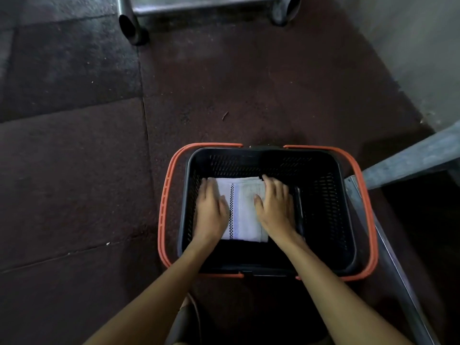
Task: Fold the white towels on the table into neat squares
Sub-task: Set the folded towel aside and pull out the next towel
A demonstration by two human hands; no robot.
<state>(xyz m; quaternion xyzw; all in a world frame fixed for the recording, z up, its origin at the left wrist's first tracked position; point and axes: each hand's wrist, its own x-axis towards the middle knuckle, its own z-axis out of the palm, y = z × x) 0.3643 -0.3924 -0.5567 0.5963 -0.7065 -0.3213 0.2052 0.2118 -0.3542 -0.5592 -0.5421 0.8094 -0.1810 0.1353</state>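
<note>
A folded white towel [245,210] with a dark checked stripe and a pale blue stripe lies flat in the left half of a black plastic basket [323,210] with orange handles. My left hand [211,210] rests flat on the towel's left side, fingers straight, reaching toward the far edge. My right hand [275,205] rests flat on the towel's right side, thumb spread across the cloth. Both forearms reach down into the basket from the near side.
The basket stands on a dark reddish tiled floor [99,170]. A metal frame with wheels [134,28] is at the far top. A grey metal table leg and rail [398,245] run along the right, close to the basket's orange handle [368,207].
</note>
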